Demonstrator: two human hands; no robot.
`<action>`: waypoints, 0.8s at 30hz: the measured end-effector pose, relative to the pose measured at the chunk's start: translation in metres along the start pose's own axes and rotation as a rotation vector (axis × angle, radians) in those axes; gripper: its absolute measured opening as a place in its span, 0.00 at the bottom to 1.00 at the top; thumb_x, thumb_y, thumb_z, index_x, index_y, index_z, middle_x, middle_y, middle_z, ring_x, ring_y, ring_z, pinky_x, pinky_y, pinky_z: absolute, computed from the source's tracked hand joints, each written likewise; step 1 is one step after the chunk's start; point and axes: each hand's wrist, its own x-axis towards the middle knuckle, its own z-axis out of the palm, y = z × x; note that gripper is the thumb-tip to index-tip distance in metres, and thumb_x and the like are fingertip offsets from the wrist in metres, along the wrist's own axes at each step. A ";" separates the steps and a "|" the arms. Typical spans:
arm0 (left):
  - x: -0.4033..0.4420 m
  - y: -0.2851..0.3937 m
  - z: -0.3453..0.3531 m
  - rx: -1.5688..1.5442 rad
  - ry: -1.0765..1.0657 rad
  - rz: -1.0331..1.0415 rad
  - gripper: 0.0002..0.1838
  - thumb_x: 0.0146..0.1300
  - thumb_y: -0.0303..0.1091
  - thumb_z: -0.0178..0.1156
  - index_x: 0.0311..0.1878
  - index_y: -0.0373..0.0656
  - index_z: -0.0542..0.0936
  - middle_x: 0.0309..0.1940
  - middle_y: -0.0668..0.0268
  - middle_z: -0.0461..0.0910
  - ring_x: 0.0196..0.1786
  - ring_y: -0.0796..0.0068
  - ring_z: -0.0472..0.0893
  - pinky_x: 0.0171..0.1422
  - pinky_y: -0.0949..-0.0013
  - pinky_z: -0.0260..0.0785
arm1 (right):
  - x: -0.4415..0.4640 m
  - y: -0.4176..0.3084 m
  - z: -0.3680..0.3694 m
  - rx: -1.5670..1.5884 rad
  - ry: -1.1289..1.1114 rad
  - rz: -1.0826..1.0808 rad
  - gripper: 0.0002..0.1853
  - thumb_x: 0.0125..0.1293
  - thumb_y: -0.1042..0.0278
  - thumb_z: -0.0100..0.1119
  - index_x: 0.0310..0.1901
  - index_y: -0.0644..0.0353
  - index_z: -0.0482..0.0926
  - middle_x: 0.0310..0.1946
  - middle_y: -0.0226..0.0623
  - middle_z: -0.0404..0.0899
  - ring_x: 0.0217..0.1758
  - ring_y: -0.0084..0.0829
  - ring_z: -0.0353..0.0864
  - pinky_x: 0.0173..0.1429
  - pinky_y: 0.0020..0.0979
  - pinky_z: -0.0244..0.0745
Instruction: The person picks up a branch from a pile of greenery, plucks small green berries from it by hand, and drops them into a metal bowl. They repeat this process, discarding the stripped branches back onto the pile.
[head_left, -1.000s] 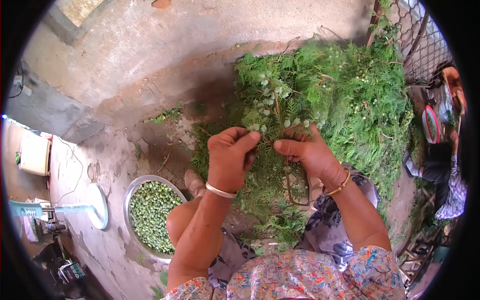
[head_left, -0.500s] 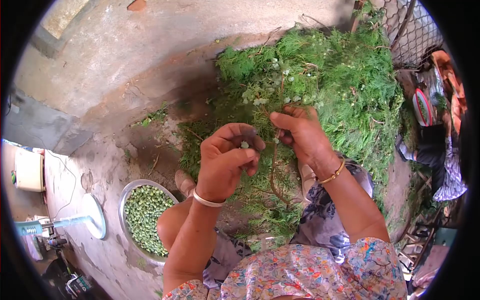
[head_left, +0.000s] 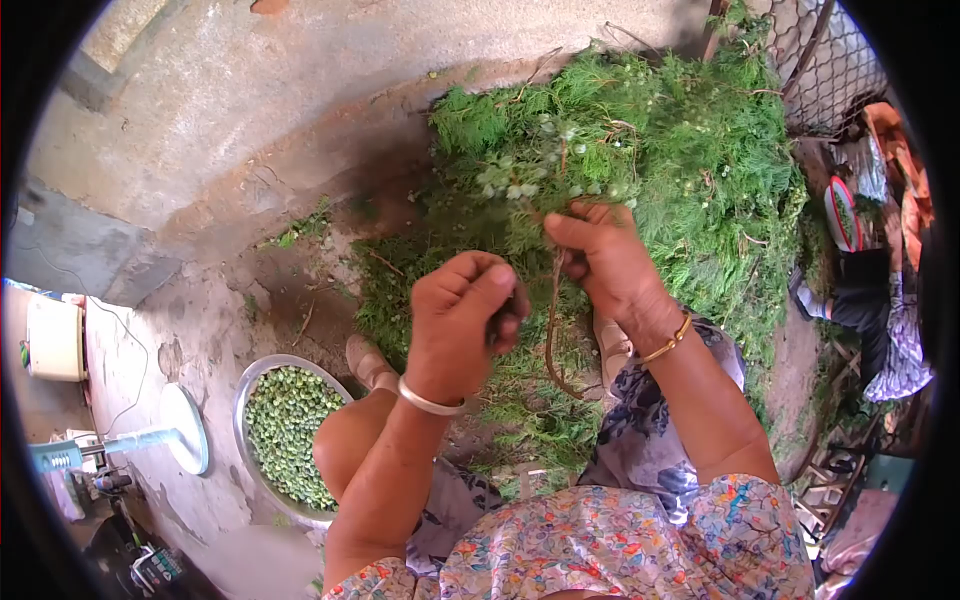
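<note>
My right hand [head_left: 612,255] pinches a leafy evergreen branch [head_left: 553,335]. Its bare brown stem hangs down below the fingers, while the upper sprays carry pale green cones [head_left: 516,190] and are blurred. Just left of the stem, my left hand [head_left: 462,315] is closed with its fingers curled in; whatever they hold is hidden. A metal basin [head_left: 242,405] beside my left knee contains a heap of small green cones [head_left: 292,430].
A large pile of cut green branches [head_left: 690,170] lies ahead and to the right, against a concrete wall [head_left: 330,90]. Loose sprigs cover the ground between my feet. At left stands a pale blue fan [head_left: 185,430]; wire mesh [head_left: 825,70] is at upper right.
My left hand has turned and closed; the pale cone seen in its fingers before is out of sight. The branch has shifted slightly in my right hand. A pale blur appears at lower left.
</note>
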 end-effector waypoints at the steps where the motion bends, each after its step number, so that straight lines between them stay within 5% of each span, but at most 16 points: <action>1: -0.001 0.002 -0.006 -0.139 -0.016 0.029 0.06 0.65 0.31 0.54 0.37 0.38 0.75 0.24 0.62 0.76 0.21 0.80 0.69 0.20 0.78 0.60 | -0.001 -0.003 0.004 0.058 0.113 -0.045 0.11 0.57 0.73 0.63 0.36 0.61 0.69 0.26 0.28 0.71 0.24 0.18 0.66 0.23 0.21 0.59; 3: 0.001 0.005 -0.017 -0.280 -0.034 0.061 0.07 0.66 0.32 0.52 0.38 0.38 0.74 0.25 0.60 0.76 0.21 0.78 0.68 0.20 0.77 0.60 | -0.001 -0.006 0.003 0.114 0.225 -0.092 0.08 0.58 0.72 0.63 0.31 0.60 0.72 0.24 0.26 0.70 0.23 0.17 0.65 0.22 0.21 0.57; 5: 0.008 0.001 -0.029 -0.411 0.100 0.030 0.08 0.67 0.33 0.52 0.39 0.38 0.74 0.29 0.58 0.76 0.24 0.76 0.70 0.23 0.75 0.63 | 0.001 -0.009 -0.008 0.146 0.052 -0.126 0.07 0.58 0.72 0.63 0.33 0.61 0.72 0.23 0.25 0.68 0.22 0.17 0.64 0.22 0.20 0.56; 6: 0.009 0.002 -0.029 -0.393 0.142 0.007 0.08 0.67 0.34 0.52 0.39 0.38 0.74 0.30 0.58 0.76 0.25 0.74 0.70 0.25 0.73 0.64 | -0.001 -0.011 -0.010 0.182 0.070 -0.118 0.15 0.57 0.74 0.64 0.42 0.63 0.68 0.25 0.26 0.69 0.23 0.17 0.65 0.23 0.21 0.57; 10: 0.007 0.003 -0.029 -0.439 0.183 -0.043 0.10 0.66 0.36 0.55 0.38 0.37 0.75 0.29 0.59 0.76 0.26 0.74 0.71 0.26 0.72 0.65 | -0.003 -0.015 -0.015 0.246 0.062 -0.161 0.19 0.58 0.72 0.65 0.46 0.61 0.65 0.29 0.27 0.71 0.24 0.18 0.66 0.25 0.22 0.58; 15: 0.011 -0.013 -0.028 -0.133 0.267 -0.180 0.13 0.65 0.40 0.57 0.38 0.38 0.77 0.30 0.64 0.77 0.28 0.74 0.76 0.25 0.71 0.67 | -0.001 -0.017 -0.027 0.277 -0.080 -0.142 0.19 0.58 0.73 0.65 0.46 0.60 0.65 0.30 0.27 0.71 0.26 0.18 0.66 0.25 0.22 0.59; 19: 0.010 -0.014 -0.018 -0.302 0.087 -0.156 0.13 0.63 0.39 0.61 0.40 0.38 0.77 0.29 0.67 0.78 0.26 0.76 0.76 0.22 0.72 0.68 | -0.010 -0.019 -0.017 0.200 -0.016 -0.134 0.19 0.59 0.71 0.65 0.46 0.61 0.66 0.30 0.26 0.71 0.27 0.18 0.66 0.25 0.20 0.59; 24: 0.010 -0.019 -0.010 -0.135 0.047 -0.006 0.12 0.58 0.33 0.65 0.41 0.38 0.76 0.28 0.69 0.77 0.25 0.79 0.75 0.20 0.76 0.65 | -0.010 -0.015 -0.014 0.135 -0.001 -0.120 0.20 0.59 0.70 0.65 0.48 0.63 0.66 0.29 0.27 0.71 0.24 0.17 0.66 0.23 0.20 0.59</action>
